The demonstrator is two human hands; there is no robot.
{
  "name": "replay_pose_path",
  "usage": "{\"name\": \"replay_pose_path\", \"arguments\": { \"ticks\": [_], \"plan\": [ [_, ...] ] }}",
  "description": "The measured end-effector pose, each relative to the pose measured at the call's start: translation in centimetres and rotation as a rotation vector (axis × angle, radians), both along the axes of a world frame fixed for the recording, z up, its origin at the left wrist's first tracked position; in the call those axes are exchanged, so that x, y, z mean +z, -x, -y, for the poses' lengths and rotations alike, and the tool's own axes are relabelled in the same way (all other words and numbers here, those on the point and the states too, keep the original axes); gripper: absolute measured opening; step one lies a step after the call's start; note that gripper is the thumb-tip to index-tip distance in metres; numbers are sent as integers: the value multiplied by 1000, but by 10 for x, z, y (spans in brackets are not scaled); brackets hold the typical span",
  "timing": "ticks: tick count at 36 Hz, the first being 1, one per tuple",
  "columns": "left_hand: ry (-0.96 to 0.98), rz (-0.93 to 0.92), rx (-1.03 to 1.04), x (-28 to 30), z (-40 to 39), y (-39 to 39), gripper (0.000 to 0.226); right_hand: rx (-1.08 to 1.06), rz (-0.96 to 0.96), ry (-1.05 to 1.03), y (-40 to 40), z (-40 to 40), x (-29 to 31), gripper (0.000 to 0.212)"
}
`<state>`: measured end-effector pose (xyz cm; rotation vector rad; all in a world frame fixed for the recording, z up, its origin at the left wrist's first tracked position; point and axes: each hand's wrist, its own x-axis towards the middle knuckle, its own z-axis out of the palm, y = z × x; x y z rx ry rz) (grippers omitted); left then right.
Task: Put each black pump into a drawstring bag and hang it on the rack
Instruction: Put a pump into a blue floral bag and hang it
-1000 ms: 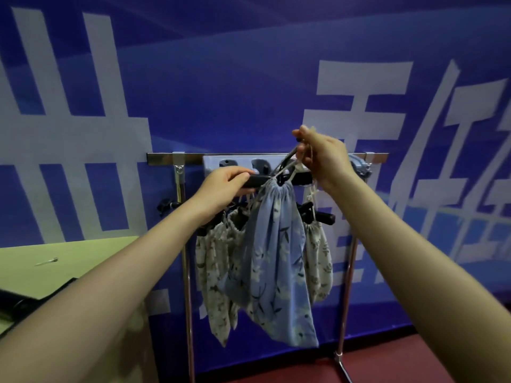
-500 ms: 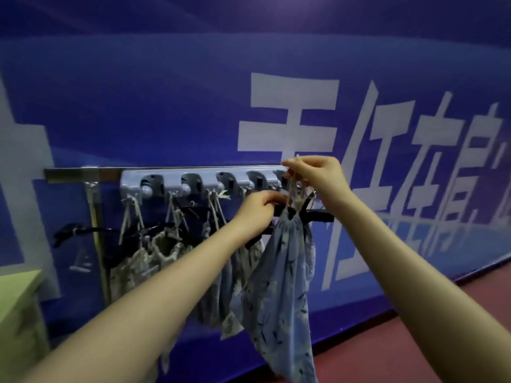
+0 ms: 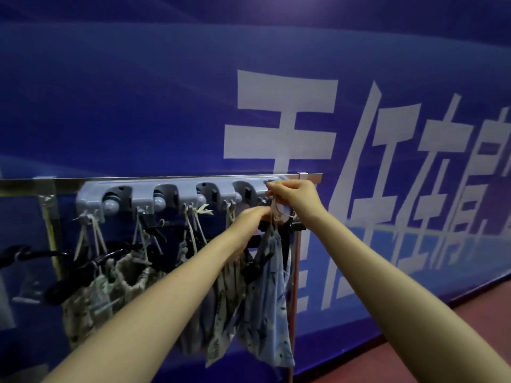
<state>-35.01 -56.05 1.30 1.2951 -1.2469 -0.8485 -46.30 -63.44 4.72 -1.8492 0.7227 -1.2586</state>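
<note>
**Blue bag held at the right end of the rack**

We see the right hand (image 3: 294,196) raised to the right end of the grey rack (image 3: 143,189), its fingers pinching the pale drawstring (image 3: 274,212) of a blue drawstring bag (image 3: 269,299) just below the last holder. The cord runs down from that pinch to the gathered neck of the bag. The left hand (image 3: 249,222) sits just below and left of the right one, fingers curled round the black pump (image 3: 296,225) whose dark handle sticks out sideways from the bag's mouth; how firmly it grips we cannot tell, since the fingertips are hidden behind the cord and the other hand. The blue bag hangs slack beneath both hands, its lower end well below the rack.

To the left, 3 or 4 patterned bags (image 3: 121,277) already hang by their cords from the rack's hooks, with black handles poking out of them at angles. The rack is fixed to a metal rail (image 3: 27,185) carried on thin metal posts. Behind it all stretches a blue banner (image 3: 166,92) with large white characters, and a strip of red floor (image 3: 442,327) shows at the lower right.
</note>
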Motion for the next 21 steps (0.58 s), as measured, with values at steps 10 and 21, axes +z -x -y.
{"name": "replay_pose_path", "arguments": {
  "ticks": [10,21],
  "plan": [
    [120,-205,279,-8,29,-6,23,-71,-87,124,-26,28,-10,18],
    [-110,153,186,-18,24,-11,24,-89,-257,14,-20,20,-8,18]
  ]
}}
